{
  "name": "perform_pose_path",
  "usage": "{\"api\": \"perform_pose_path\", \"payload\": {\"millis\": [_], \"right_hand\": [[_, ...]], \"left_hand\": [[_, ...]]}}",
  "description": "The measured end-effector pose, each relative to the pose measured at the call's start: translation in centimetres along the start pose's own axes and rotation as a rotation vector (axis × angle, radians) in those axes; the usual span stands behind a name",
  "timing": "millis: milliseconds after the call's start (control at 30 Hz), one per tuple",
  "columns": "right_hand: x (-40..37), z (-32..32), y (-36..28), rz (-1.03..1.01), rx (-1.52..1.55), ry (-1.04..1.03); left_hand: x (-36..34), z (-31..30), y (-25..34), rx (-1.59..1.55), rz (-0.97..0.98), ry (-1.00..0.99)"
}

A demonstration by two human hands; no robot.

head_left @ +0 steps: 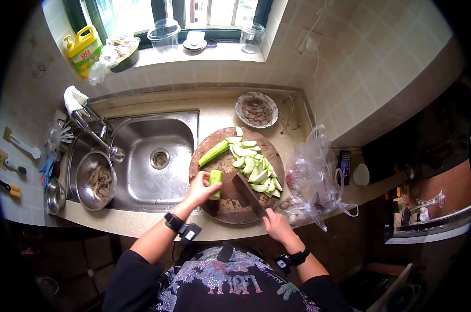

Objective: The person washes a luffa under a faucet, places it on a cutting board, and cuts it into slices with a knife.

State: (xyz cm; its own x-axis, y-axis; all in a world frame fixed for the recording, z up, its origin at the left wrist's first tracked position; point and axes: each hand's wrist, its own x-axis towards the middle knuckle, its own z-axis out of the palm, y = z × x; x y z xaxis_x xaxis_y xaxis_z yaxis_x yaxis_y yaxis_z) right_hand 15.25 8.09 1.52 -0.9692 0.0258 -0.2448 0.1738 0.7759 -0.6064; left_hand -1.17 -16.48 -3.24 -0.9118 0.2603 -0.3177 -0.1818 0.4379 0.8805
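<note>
My left hand (199, 190) grips a short, thick piece of peeled green gourd or cucumber (215, 184), held at the left part of the round wooden cutting board (230, 207). A cleaver (249, 195) is in my right hand (278, 225), its dark blade over the board, apart from the held piece. Pale green slices (256, 167) lie in a loose heap across the board's right side. A longer green piece (213, 153) rests near the upper left of the board, beside more slices. My palms are hidden.
Left of the board is a steel sink (147, 156) with a colander (96, 180) of shrimp-like food. Behind the board stands a patterned bowl (256, 109) of greyish pieces. Plastic bags (313, 171) and a phone (344, 167) lie to the right.
</note>
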Motion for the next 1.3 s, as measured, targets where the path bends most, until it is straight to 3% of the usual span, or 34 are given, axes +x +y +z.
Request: {"api": "perform_pose_path", "payload": {"millis": [133,200,267,400,500,1300], "right_hand": [[1.9,0.0,-2.4,0.01,0.135,0.144],[2.3,0.2,-3.4,0.001,0.175,0.135],[2.3,0.1,-4.5,0.02,0.2,0.121],[1.9,0.9,-4.6,0.007,0.164,0.1],[1.4,0.9,-5.0,-0.012,0.131,0.083],[3.7,2.6,-6.5,0.013,-0.039,-0.002]], "left_hand": [[-1.3,3.9,2.4,0.011,-0.047,0.065],[-1.5,5.2,1.7,0.195,0.158,0.131],[-1.3,6.0,0.8,0.26,0.246,0.157],[-1.5,5.5,0.8,0.176,0.159,0.113],[-1.2,6.0,-0.2,0.047,0.261,0.183],[-1.2,7.0,0.0,-0.015,0.201,0.184]]}}
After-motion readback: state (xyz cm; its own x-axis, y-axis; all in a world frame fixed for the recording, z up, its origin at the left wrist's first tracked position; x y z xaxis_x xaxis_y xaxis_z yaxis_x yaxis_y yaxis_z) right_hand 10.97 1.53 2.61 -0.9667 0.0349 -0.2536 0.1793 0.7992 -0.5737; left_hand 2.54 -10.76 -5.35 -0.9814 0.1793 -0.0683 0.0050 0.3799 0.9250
